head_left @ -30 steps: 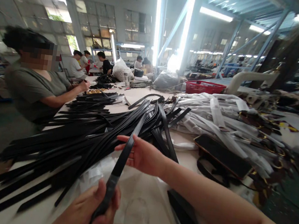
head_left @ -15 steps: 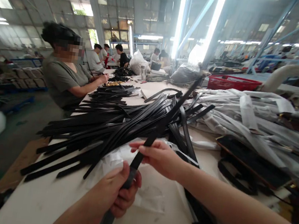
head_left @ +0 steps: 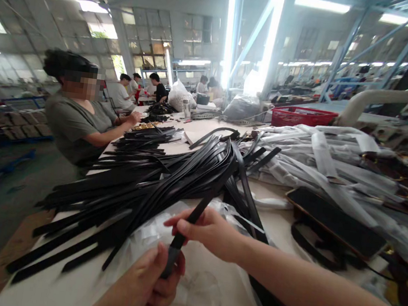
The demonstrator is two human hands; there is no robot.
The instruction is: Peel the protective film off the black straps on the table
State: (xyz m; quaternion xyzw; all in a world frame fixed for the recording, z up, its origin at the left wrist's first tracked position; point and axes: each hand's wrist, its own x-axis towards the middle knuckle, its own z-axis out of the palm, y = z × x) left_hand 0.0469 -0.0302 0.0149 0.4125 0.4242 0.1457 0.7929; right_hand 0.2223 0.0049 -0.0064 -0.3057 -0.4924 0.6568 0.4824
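Your right hand (head_left: 212, 232), open a second ago, now pinches the black strap (head_left: 203, 204), whose raised far end has dropped toward the strap pile (head_left: 147, 185).

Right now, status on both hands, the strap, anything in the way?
Left hand closed around black strap. Right hand pinching it farther up. Possibly in the way: strap pile just beyond, clear plastic close by.
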